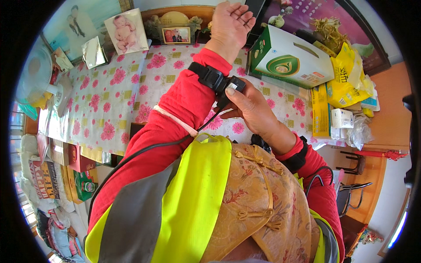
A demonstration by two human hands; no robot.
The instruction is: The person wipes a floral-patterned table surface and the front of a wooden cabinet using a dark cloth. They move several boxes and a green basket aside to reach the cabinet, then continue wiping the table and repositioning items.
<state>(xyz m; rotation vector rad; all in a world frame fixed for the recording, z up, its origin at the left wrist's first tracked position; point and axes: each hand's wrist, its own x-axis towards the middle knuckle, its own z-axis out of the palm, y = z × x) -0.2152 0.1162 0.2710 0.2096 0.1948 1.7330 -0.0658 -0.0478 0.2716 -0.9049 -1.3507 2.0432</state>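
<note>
My left hand (231, 27) reaches out over the flowered tablecloth (116, 79), palm up. Its fingers are loosely apart with nothing in them. Around that red-sleeved forearm, just below the wrist, runs a black strap (206, 75) with a buckle. On the strap's inner side sits a small black box-shaped device (235, 84), which my right hand (255, 109) grips between thumb and fingers. A black cable (153, 145) runs from the device along my left sleeve, under a pale band (175, 120). Another black strap (296, 158) circles my right wrist.
A green and white carton (291, 59) stands at the back right beside yellow bags (348, 81). Framed photos (126, 31) line the back edge. A white fan (39, 79) stands at the far left. Boxes (83, 175) lie beyond the table's left side; a chair (353, 193) is at the right.
</note>
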